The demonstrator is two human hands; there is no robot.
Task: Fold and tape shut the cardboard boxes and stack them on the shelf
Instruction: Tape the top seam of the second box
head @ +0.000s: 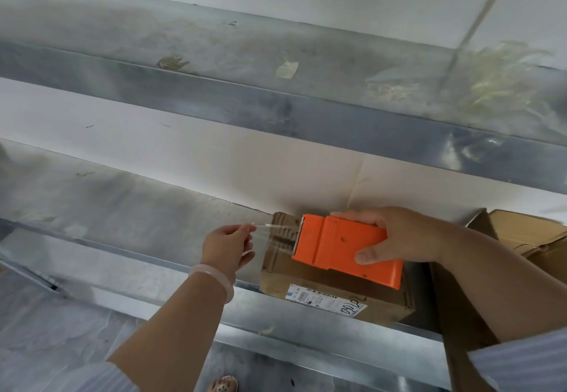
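Note:
A small brown cardboard box (310, 281) with a white label sits on the lower metal shelf (129, 207), right of centre. My right hand (395, 238) grips an orange tape dispenser (346, 249) held over the top of the box. A strip of clear tape (270, 235) stretches from the dispenser's left end out to my left hand (228, 246), which pinches its free end just left of the box.
A second, larger cardboard box (527, 235) stands at the right on the same shelf. An upper metal shelf (276, 63) carries scraps of old tape and a bundle of pale strips (503, 78). White wall lies behind. A foot in a sandal (225, 384) shows below.

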